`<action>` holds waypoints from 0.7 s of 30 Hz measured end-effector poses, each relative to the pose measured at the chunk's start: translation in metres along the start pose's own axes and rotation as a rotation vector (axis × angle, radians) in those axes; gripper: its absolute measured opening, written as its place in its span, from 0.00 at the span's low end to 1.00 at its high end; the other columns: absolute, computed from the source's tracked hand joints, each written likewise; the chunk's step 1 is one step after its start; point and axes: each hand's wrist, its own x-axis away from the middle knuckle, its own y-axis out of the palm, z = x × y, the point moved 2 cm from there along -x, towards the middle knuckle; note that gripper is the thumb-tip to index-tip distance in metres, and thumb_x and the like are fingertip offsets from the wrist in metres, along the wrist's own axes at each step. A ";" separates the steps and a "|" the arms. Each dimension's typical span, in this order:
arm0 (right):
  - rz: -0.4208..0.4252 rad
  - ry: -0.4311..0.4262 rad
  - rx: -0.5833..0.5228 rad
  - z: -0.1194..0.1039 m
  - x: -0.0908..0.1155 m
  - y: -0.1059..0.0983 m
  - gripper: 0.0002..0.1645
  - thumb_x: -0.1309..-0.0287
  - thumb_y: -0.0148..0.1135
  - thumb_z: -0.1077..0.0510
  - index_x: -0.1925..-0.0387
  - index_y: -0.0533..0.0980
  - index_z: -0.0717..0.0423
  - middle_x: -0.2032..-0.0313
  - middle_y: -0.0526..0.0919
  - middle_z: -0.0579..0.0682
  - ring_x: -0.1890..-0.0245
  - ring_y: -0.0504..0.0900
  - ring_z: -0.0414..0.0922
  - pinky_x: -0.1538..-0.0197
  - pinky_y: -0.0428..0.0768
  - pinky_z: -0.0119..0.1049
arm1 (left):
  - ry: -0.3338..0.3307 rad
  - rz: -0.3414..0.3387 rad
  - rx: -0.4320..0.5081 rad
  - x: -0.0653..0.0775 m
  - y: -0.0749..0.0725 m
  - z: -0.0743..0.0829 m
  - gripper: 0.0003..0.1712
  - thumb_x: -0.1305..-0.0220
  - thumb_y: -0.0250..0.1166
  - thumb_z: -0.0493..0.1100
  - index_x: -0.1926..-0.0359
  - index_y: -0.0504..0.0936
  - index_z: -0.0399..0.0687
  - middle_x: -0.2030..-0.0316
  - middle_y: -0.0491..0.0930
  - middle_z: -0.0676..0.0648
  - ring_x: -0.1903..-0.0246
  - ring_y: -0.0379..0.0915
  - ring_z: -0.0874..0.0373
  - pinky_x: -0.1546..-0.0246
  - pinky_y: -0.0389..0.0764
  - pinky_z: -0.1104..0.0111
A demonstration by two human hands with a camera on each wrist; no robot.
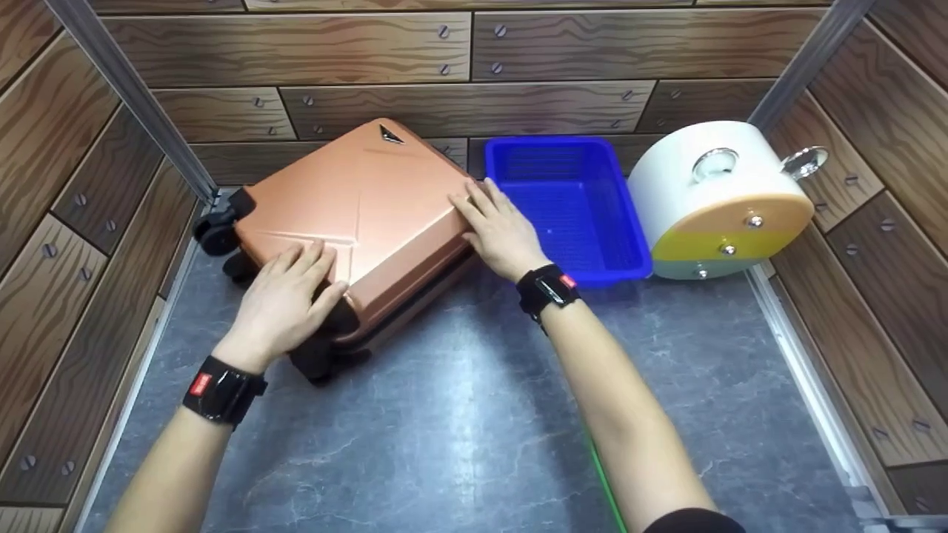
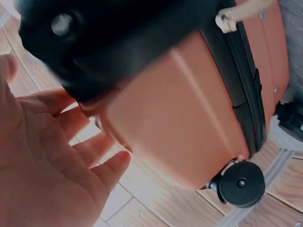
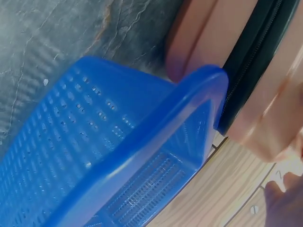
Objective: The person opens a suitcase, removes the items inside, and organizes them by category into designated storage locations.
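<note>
A rose-gold hard-shell suitcase (image 1: 370, 200) lies flat and turned at an angle on the grey floor, its black wheels (image 1: 216, 231) toward the left. My left hand (image 1: 285, 296) rests on its near-left corner beside the wheels, fingers fairly straight. On the right edge of the shell lies my right hand (image 1: 503, 233), its fingers extended over the rim. In the left wrist view, the fingers touch the wheel end of the suitcase (image 2: 161, 109), where a zip runs around the side. The right wrist view shows the suitcase (image 3: 265, 123) against a blue basket (image 3: 109, 127), with only part of my hand at the edge.
Right of the suitcase sits the blue plastic basket (image 1: 566, 277). Beyond it stands a white rounded drawer cabinet (image 1: 711, 200) with orange, yellow and green drawer fronts. Wood-patterned walls (image 1: 370, 52) enclose the floor. A green strip (image 1: 607, 481) runs by my right forearm.
</note>
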 end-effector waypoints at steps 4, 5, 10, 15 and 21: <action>-0.025 0.045 -0.043 -0.004 0.000 0.000 0.42 0.28 0.59 0.51 0.19 0.53 0.44 0.19 0.46 0.54 0.20 0.44 0.55 0.22 0.50 0.48 | -0.007 -0.016 0.073 -0.001 -0.005 -0.008 0.38 0.21 0.41 0.66 0.24 0.67 0.48 0.24 0.60 0.42 0.25 0.50 0.37 0.26 0.47 0.42; -0.033 0.053 -0.054 -0.006 0.001 0.000 0.43 0.28 0.59 0.51 0.18 0.52 0.45 0.19 0.45 0.55 0.20 0.44 0.55 0.22 0.50 0.47 | -0.015 -0.018 0.095 -0.003 -0.006 -0.012 0.37 0.20 0.41 0.66 0.24 0.67 0.49 0.24 0.60 0.42 0.25 0.50 0.37 0.26 0.46 0.41; -0.078 0.068 -0.058 -0.022 0.009 0.002 0.47 0.27 0.57 0.46 0.18 0.46 0.50 0.19 0.41 0.59 0.20 0.41 0.56 0.21 0.44 0.48 | -0.060 0.016 0.167 -0.017 -0.016 -0.050 0.37 0.20 0.43 0.63 0.25 0.66 0.44 0.23 0.54 0.36 0.24 0.43 0.32 0.26 0.36 0.38; -0.074 -0.074 0.011 -0.061 0.021 0.002 0.45 0.27 0.54 0.39 0.19 0.50 0.47 0.20 0.44 0.54 0.20 0.38 0.54 0.21 0.38 0.50 | -0.200 0.031 0.162 -0.033 -0.020 -0.101 0.45 0.21 0.40 0.66 0.20 0.48 0.39 0.21 0.36 0.32 0.24 0.28 0.29 0.29 0.24 0.37; -0.102 -0.312 0.011 -0.116 0.041 0.004 0.44 0.23 0.44 0.36 0.18 0.41 0.43 0.19 0.37 0.50 0.20 0.33 0.52 0.22 0.34 0.52 | -0.341 0.009 0.255 -0.043 -0.014 -0.131 0.51 0.23 0.36 0.70 0.20 0.39 0.34 0.22 0.36 0.27 0.23 0.25 0.30 0.28 0.24 0.38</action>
